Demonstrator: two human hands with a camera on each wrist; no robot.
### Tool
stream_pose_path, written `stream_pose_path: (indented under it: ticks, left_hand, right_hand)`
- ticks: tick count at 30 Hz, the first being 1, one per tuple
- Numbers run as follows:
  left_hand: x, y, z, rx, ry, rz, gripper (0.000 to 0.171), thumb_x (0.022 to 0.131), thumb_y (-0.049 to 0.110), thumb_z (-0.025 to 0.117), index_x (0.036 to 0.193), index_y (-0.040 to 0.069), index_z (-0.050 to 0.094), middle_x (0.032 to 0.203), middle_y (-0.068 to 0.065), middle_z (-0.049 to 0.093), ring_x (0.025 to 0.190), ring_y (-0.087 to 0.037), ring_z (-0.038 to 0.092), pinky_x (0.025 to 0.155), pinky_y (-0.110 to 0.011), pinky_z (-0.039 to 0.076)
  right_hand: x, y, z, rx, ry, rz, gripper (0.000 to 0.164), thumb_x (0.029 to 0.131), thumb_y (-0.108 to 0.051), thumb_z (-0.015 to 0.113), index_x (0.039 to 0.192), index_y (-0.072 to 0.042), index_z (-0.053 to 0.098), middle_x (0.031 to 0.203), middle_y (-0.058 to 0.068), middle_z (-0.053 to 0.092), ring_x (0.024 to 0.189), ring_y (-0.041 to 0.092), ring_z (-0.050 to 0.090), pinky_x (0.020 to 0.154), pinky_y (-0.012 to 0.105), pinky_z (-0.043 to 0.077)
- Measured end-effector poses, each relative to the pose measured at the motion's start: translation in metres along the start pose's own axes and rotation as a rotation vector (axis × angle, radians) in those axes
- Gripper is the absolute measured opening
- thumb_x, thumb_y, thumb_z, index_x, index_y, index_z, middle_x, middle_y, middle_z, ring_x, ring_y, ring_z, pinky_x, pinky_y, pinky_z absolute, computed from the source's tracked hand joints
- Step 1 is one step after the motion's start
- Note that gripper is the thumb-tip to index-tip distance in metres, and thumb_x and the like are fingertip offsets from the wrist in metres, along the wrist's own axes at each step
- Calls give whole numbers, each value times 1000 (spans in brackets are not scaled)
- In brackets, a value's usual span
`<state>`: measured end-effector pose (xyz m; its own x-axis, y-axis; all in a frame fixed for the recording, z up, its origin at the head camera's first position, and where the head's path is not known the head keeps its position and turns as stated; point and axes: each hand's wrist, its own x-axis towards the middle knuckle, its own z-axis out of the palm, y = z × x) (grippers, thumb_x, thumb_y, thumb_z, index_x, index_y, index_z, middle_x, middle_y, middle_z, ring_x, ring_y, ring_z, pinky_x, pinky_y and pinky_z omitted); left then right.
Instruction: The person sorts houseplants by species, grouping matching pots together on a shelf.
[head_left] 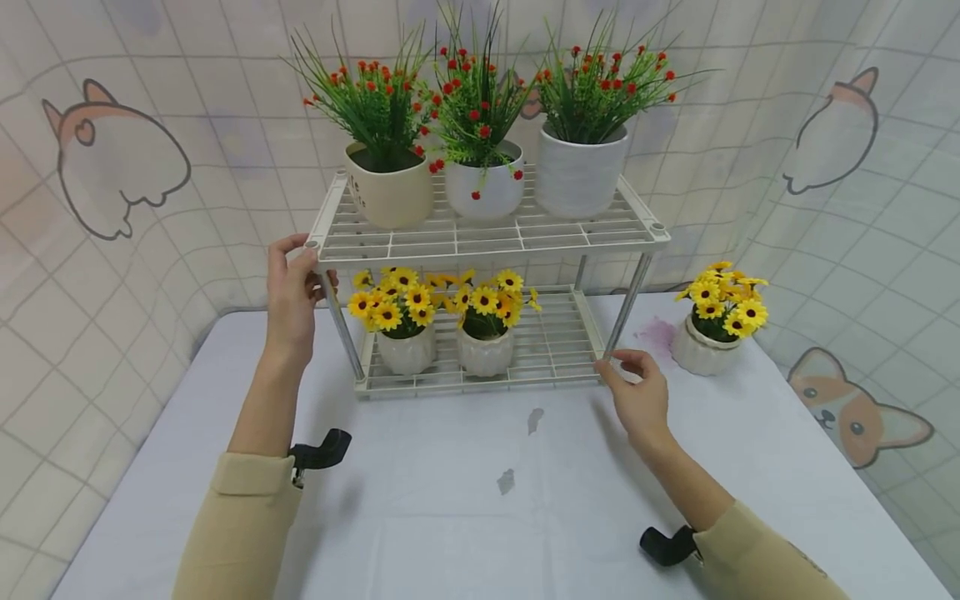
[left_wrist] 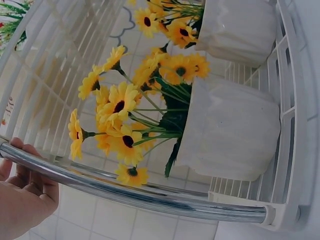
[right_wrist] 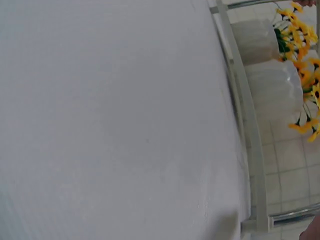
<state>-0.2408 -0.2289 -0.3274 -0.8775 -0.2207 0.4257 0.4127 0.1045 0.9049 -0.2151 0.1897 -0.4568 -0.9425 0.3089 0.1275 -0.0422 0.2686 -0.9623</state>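
Note:
A two-tier white wire shelf rack [head_left: 487, 250] with chrome posts stands on the table. My left hand [head_left: 291, 292] grips its front left post [left_wrist: 135, 192] just under the top tier, fingers curled behind the metal. Down at the lower right front corner, my right hand [head_left: 643, 396] pinches the other front post [head_left: 628, 304] between thumb and fingers; in the right wrist view only a sliver of that hand shows. Two white pots of yellow daisies, one left [head_left: 407, 352] and one nearer the middle [head_left: 486, 353], sit on the lower tier.
On the top tier are a cream pot [head_left: 390, 196], a white pot [head_left: 483, 190] and a ribbed white pot [head_left: 581, 177], all with grass and red flowers. Another daisy pot [head_left: 703, 350] stands right of the rack on the white cloth [head_left: 450, 533]. A tile-patterned curtain [head_left: 240, 167] hangs behind.

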Motion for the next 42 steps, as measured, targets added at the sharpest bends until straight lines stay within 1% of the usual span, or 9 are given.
stream_pose_path:
  ticks: [4, 8, 12, 16, 20, 24, 30, 38, 42]
  left_hand:
    - [0, 0, 0, -8, 1, 3, 35, 106, 33, 39, 137, 17, 40, 104, -5, 58, 87, -20, 51, 83, -32, 39]
    - [0, 0, 0, -1, 4, -1, 35, 106, 34, 38, 137, 18, 40, 104, -4, 58, 87, -20, 51, 84, -32, 39]
    - [0, 0, 0, 3, 5, -4, 35, 106, 34, 39, 137, 18, 40, 104, -4, 58, 88, -20, 51, 85, -32, 39]
    - [0, -1, 0, -1, 4, -4, 35, 106, 35, 40, 137, 18, 40, 104, -4, 58, 88, -20, 51, 85, -32, 39]
    - [0, 0, -2, -1, 7, -3, 35, 106, 35, 39, 137, 19, 40, 105, -4, 59, 88, -20, 51, 84, -32, 40]
    - [1, 0, -2, 4, 2, -4, 36, 106, 36, 39, 138, 19, 40, 105, -5, 58, 87, -20, 51, 83, -32, 39]
    - [1, -1, -2, 6, -8, -13, 37, 107, 37, 39, 140, 19, 39, 107, -4, 58, 88, -20, 51, 83, -32, 39]
    - [1, -1, -2, -5, -9, -10, 36, 107, 35, 39, 139, 19, 39, 109, -5, 58, 88, -20, 51, 84, -32, 39]
    - [2, -2, -2, -5, -11, -15, 37, 107, 35, 39, 141, 19, 39, 110, -3, 58, 89, -19, 52, 84, -32, 39]
  right_hand:
    - [9, 4, -14, -7, 106, 67, 48, 99, -24, 70, 133, 3, 50, 136, 20, 48, 127, 30, 43, 86, 26, 41]
    - [20, 11, -27, 1, 189, 128, 62, 99, -32, 69, 142, 2, 39, 142, 19, 39, 132, 31, 38, 94, 31, 37]
    - [30, 18, -39, 7, 230, 186, 75, 99, -37, 67, 149, -1, 25, 149, 17, 30, 138, 30, 30, 110, 35, 30]
    - [39, 25, -46, -7, 260, 194, 81, 98, -35, 68, 152, -3, 18, 155, 16, 24, 144, 28, 25, 119, 36, 20]
    - [46, 29, -47, -53, 291, 176, 82, 97, -31, 70, 153, -2, 18, 155, 18, 25, 145, 29, 26, 119, 37, 20]
    - [52, 32, -48, -73, 356, 210, 85, 94, -31, 73, 153, -4, 18, 152, 19, 23, 143, 30, 25, 118, 38, 21]
    - [62, 40, -54, -72, 438, 275, 94, 90, -31, 75, 156, -5, 13, 157, 18, 17, 148, 30, 16, 120, 35, 15]
    - [79, 48, -64, -21, 414, 338, 97, 90, -31, 70, 160, -15, 4, 163, 12, 10, 152, 22, 9, 121, 30, 10]
    - [89, 50, -66, 2, 441, 342, 98, 90, -34, 73, 160, -16, 6, 163, 12, 13, 152, 20, 12, 120, 28, 10]
